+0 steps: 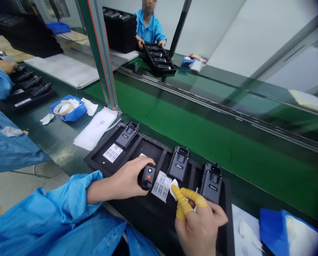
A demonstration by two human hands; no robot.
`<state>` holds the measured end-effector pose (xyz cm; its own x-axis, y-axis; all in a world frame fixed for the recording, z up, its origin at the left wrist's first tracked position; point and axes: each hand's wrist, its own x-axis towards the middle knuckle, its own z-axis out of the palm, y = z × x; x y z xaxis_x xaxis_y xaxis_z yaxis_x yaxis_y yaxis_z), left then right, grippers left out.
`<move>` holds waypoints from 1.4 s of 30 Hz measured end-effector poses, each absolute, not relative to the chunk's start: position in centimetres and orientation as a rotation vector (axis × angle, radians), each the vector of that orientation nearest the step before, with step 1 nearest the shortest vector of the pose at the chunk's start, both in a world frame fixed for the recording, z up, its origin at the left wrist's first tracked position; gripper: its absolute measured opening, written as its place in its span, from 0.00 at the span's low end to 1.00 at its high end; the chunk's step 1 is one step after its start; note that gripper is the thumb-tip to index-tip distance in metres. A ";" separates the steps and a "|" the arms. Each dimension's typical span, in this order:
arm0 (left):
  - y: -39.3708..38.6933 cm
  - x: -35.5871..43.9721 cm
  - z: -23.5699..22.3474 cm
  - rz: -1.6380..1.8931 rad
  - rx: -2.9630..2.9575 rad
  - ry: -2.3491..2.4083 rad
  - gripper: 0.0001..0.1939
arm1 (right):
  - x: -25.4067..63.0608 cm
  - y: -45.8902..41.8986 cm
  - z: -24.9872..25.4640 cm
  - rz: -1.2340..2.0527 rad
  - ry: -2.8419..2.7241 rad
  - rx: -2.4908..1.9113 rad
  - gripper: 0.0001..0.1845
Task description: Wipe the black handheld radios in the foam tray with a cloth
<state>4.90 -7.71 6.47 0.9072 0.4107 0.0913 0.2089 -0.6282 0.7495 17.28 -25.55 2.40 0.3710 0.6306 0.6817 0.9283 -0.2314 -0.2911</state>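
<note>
My left hand (pixel 127 179) is wrapped round a black radio handset (pixel 147 176), holding it on its side with an orange button facing me, just above a black tray (pixel 137 213). My right hand (pixel 199 220), with yellow finger cots on two fingers, pinches a small white wipe (pixel 173 187) next to the handset. Three more black handsets (pixel 127 135) (pixel 178 163) (pixel 211 182) lie in the tray's slots. White barcode labels (pixel 112 153) (pixel 161 185) lie on the tray.
A green conveyor belt (pixel 201 131) runs behind the tray. A stack of white sheets (pixel 96 128) and a blue bin with a tape roll (pixel 65 107) sit to the left. A blue-sleeved co-worker at far left and another person across the belt handle similar trays. White wipes (pixel 248 233) lie at right.
</note>
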 end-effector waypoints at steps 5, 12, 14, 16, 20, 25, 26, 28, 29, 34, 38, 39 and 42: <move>-4.6 8.0 7.9 0.189 2.483 0.611 0.30 | 17.3 -26.9 -1.1 -0.533 -1.358 -1.944 0.11; -0.8 15.4 7.4 -0.107 2.756 1.026 0.35 | 16.9 -26.9 -2.1 -0.529 -1.243 -1.962 0.19; -1.2 16.2 6.6 -0.116 2.773 1.047 0.37 | 16.8 -26.8 -2.0 -0.518 -1.249 -1.969 0.20; -1.6 16.2 6.2 -0.105 2.798 1.059 0.39 | 16.8 -26.8 -2.1 -0.516 -1.254 -1.986 0.20; -1.0 14.0 7.2 -0.039 2.866 1.093 0.32 | 16.9 -26.8 -2.3 -0.525 -1.248 -1.995 0.15; 2.2 10.4 7.6 -0.036 2.791 1.313 0.36 | 16.9 -26.9 -2.9 -0.519 -1.278 -1.981 0.16; 2.8 10.0 7.3 -0.066 2.756 1.316 0.38 | 16.9 -26.9 -3.0 -0.531 -1.279 -1.977 0.16; 3.8 9.4 6.6 -0.099 2.702 1.282 0.39 | 16.9 -27.0 -3.2 -0.563 -1.283 -1.962 0.15; 4.2 9.2 6.3 -0.095 2.677 1.265 0.39 | 17.0 -27.0 -3.3 -0.577 -1.292 -1.955 0.14; 3.8 7.8 6.5 0.069 2.607 1.199 0.28 | 17.2 -27.2 -3.8 -0.602 -1.356 -2.000 0.14; 0.7 5.1 7.7 0.339 2.501 0.986 0.27 | 17.3 -27.3 -3.2 -0.604 -1.402 -2.028 0.13; -0.2 4.4 7.9 0.404 2.440 0.926 0.28 | 17.4 -27.2 -2.7 -0.603 -1.415 -2.018 0.12; -2.3 2.6 7.6 0.477 2.299 0.778 0.29 | 17.6 -26.4 -0.4 -0.589 -1.507 -1.921 0.11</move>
<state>2.58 -2.34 7.61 0.7570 0.6412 0.1254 0.4020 -0.6084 0.6842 17.64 -26.42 -0.38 0.2497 0.6917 0.6777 0.9679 -0.1572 -0.1962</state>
